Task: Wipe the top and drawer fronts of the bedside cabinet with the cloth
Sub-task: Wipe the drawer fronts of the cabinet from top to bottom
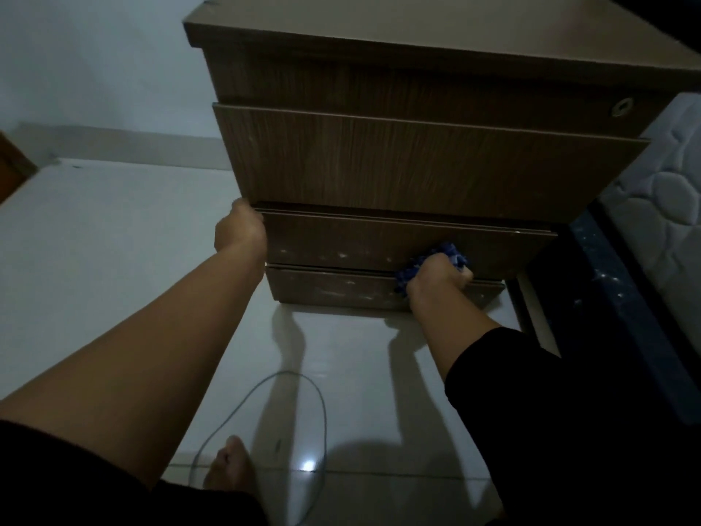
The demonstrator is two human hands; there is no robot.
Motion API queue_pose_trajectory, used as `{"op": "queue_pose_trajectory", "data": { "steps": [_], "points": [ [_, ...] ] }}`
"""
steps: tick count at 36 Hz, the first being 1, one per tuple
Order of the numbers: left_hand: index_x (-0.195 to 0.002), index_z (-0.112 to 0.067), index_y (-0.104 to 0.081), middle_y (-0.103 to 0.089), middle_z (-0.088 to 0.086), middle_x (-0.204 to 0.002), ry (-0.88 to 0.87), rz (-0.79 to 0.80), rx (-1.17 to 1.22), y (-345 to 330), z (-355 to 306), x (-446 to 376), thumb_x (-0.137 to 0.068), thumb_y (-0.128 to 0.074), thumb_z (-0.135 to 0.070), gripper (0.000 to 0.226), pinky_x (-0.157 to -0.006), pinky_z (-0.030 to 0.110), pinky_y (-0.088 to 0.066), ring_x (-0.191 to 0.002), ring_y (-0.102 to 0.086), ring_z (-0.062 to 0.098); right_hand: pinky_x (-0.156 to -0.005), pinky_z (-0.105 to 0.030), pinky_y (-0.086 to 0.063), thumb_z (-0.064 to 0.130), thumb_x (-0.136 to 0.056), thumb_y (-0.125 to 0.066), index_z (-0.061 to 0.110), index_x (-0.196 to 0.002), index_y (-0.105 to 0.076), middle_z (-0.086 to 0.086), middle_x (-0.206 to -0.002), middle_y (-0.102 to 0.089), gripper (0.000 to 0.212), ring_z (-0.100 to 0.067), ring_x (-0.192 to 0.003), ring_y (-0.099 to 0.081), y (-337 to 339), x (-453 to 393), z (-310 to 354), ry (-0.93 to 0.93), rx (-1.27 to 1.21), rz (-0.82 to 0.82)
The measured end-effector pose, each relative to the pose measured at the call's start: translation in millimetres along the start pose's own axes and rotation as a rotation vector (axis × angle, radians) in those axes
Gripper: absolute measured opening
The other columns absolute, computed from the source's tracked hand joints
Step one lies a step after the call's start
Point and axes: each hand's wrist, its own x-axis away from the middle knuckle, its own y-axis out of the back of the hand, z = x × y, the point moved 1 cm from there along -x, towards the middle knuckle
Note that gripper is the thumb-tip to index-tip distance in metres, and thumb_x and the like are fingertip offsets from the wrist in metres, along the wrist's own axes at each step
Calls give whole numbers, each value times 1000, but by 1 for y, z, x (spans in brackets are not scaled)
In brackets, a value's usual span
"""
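Note:
The brown wooden bedside cabinet stands ahead of me on the floor, its drawer fronts stacked downward and its top at the upper edge of view. My right hand is shut on a blue cloth and presses it against the lower drawer front, which shows pale dusty smears. My left hand grips the left end of that same drawer, fingers curled around its edge. The bottom drawer front below also carries pale marks.
A round metal lock sits at the right of the top drawer. A quilted mattress on a dark bed frame flanks the cabinet's right side. A thin cable loops over the glossy white floor tiles near my bare foot. A white wall stands on the left.

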Motion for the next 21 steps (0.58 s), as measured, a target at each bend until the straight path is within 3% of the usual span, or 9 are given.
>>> {"op": "queue_pose_trajectory", "data": {
  "steps": [2,5,9,11,13,16,19,21],
  "points": [
    [-126,-16,-52,-49,-1,-106,-15,30,5,6,0,-4,-101,-33,-24,33,-77,30,-40,-97,-44,19,-84,-32,-44,-4,-90,-43,16,-135,-39,-15,-136,-48,49,-29,-113,-55,-10,11,-9,-26,12,34],
    [-101,-20,-50,-58,-2,-108,-2,35,56,18,2,-8,-100,-29,-31,23,-93,36,-39,-100,-48,18,-85,-32,-44,-3,-89,-46,14,-136,-37,-16,-137,-46,50,-29,-111,-54,-25,30,-25,-62,5,81],
    [-124,-10,-55,-59,9,-131,-75,101,-24,28,3,-14,-96,-28,-34,46,-105,43,-37,-123,-53,29,-91,-38,-46,-4,-88,-49,12,-136,-36,-16,-136,-48,52,-33,-115,-55,-42,62,-46,-101,44,149],
    [-124,-13,-57,-60,5,-131,-71,129,-38,31,4,-16,-98,-28,-37,45,-103,40,-38,-117,-54,23,-88,-37,-46,-3,-88,-49,13,-137,-36,-17,-136,-48,52,-33,-115,-55,-51,75,-59,-129,79,184],
    [-115,-16,-62,-64,2,-126,-79,161,-53,36,6,-21,-99,-28,-41,45,-100,37,-37,-106,-52,17,-88,-33,-46,0,-89,-49,14,-137,-36,-16,-137,-48,51,-31,-117,-54,-61,88,-70,-149,108,199],
    [-114,-16,-65,-66,2,-124,-96,229,-75,42,6,-28,-99,-27,-43,49,-102,37,-35,-112,-52,17,-85,-12,-42,11,-95,-41,16,-142,-34,-11,-147,-40,47,-23,-129,-46,-78,107,-90,-233,31,249],
    [-103,-22,-66,-67,1,-122,-128,274,-103,49,6,-34,-98,-27,-42,45,-102,36,-34,-119,-52,17,-99,-35,-45,13,-92,-48,17,-138,-39,-12,-140,-45,47,-29,-123,-51,-91,128,-105,-294,108,293],
    [-101,-25,-66,-67,1,-122,-161,310,-126,52,7,-38,-99,-26,-42,44,-100,36,-34,-121,-51,17,-101,-40,-44,12,-92,-47,15,-139,-37,-11,-141,-46,47,-30,-124,-51,-100,144,-111,-312,144,365]
  ]
}}
